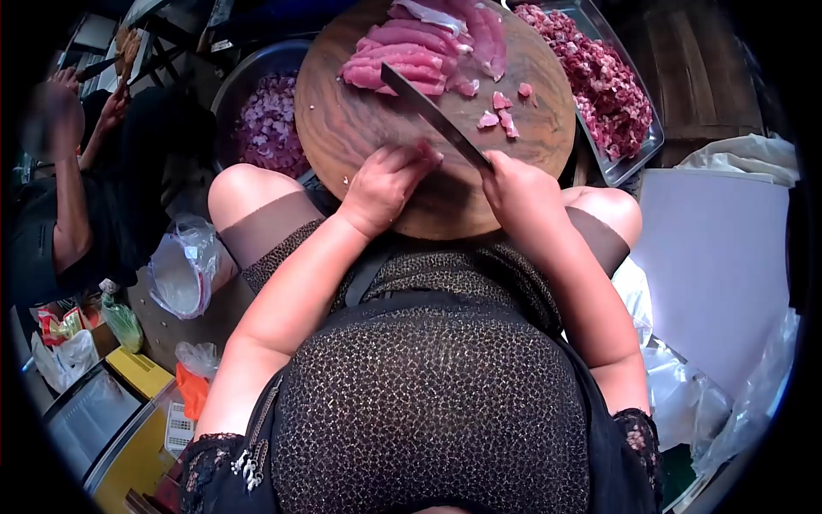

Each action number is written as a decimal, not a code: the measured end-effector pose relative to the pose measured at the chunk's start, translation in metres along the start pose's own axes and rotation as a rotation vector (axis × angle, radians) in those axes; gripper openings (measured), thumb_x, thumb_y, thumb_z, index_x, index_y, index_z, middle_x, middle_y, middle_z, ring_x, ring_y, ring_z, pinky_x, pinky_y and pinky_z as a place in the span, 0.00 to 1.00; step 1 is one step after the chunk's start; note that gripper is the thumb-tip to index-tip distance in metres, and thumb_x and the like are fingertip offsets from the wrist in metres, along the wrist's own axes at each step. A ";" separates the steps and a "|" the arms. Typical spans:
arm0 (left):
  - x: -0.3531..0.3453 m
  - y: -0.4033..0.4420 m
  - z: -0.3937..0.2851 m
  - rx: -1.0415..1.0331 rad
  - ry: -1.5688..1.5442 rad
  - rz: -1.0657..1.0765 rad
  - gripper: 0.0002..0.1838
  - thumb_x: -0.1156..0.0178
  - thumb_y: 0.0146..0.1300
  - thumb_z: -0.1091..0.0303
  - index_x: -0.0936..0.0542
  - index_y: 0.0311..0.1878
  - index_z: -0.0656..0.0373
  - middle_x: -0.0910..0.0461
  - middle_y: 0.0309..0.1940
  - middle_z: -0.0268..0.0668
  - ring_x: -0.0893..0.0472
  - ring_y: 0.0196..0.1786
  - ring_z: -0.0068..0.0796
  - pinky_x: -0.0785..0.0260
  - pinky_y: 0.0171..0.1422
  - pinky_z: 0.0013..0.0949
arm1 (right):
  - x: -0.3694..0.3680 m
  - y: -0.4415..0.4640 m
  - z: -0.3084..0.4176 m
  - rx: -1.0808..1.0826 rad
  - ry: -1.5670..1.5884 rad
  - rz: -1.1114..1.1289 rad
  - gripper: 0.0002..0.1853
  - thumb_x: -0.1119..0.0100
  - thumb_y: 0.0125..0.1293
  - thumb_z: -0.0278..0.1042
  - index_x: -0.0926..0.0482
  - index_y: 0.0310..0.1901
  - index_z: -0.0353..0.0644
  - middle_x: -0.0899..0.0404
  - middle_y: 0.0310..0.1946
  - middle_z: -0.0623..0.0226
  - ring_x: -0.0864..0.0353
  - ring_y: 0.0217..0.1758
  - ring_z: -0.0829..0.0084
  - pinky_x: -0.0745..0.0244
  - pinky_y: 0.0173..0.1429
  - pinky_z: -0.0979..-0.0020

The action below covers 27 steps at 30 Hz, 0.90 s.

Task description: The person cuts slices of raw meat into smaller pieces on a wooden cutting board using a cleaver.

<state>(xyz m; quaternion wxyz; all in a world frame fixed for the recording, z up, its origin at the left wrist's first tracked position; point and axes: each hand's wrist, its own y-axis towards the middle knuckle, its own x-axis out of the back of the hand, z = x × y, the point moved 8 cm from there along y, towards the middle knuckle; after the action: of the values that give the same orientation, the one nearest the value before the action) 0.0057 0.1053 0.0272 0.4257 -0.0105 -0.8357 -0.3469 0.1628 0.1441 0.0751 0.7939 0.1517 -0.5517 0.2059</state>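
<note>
My right hand (522,190) is closed round the handle of a knife (435,116), whose long dark blade slants up and left over a round wooden chopping board (342,128). Near the board's front edge, my left hand (381,184) has its fingers bunched together, with a small, blurred reddish piece of meat (425,151) at the fingertips. Sliced pink meat (402,53) lies overlapping at the far side of the board. To the right of the blade are several small meat chunks (500,111).
A metal bowl (224,111) of diced pale-pink meat (270,124) stands left of the board. At the right is a metal tray (648,103) heaped with chopped red meat (599,81). Another person's arm (71,210) shows at far left, near a plastic-lined bucket (181,272).
</note>
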 end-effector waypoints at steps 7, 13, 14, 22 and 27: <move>-0.008 -0.005 0.001 -0.024 0.058 0.012 0.19 0.40 0.56 0.72 0.17 0.53 0.51 0.20 0.49 0.35 0.20 0.53 0.39 0.24 0.58 0.39 | 0.006 -0.050 0.008 0.019 -0.091 0.095 0.06 0.44 0.69 0.33 0.22 0.43 0.42 0.17 0.27 0.55 0.15 0.31 0.54 0.20 0.33 0.57; -0.012 -0.002 0.000 -0.065 0.039 0.063 0.21 0.40 0.57 0.72 0.18 0.56 0.55 0.19 0.53 0.37 0.20 0.55 0.39 0.25 0.61 0.40 | -0.021 -0.019 0.023 -0.030 -0.090 0.304 0.05 0.50 0.64 0.28 0.25 0.36 0.38 0.17 0.28 0.52 0.14 0.33 0.51 0.20 0.35 0.53; -0.006 0.002 -0.004 -0.053 0.070 0.005 0.18 0.39 0.58 0.72 0.17 0.53 0.54 0.18 0.50 0.37 0.19 0.53 0.39 0.25 0.60 0.39 | -0.027 -0.007 0.028 -0.004 -0.076 0.276 0.05 0.51 0.65 0.29 0.25 0.36 0.39 0.16 0.29 0.52 0.14 0.33 0.51 0.20 0.36 0.52; 0.007 -0.016 0.007 0.097 -0.035 0.001 0.12 0.34 0.57 0.72 0.13 0.46 0.52 0.18 0.43 0.34 0.19 0.46 0.37 0.24 0.52 0.35 | 0.002 -0.009 0.019 0.044 0.041 0.015 0.07 0.48 0.69 0.35 0.25 0.39 0.41 0.18 0.27 0.53 0.16 0.32 0.51 0.21 0.37 0.51; 0.000 -0.017 0.001 0.012 0.092 0.038 0.16 0.36 0.56 0.73 0.15 0.49 0.51 0.19 0.45 0.34 0.19 0.48 0.38 0.24 0.55 0.37 | -0.003 -0.042 0.016 0.046 -0.022 0.159 0.07 0.46 0.70 0.34 0.23 0.43 0.40 0.18 0.28 0.52 0.16 0.33 0.51 0.21 0.35 0.54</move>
<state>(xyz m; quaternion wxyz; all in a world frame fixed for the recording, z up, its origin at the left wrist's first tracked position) -0.0001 0.0929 0.0170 0.4703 -0.0079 -0.8168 -0.3340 0.1692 0.0995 0.0769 0.7652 0.1278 -0.5657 0.2795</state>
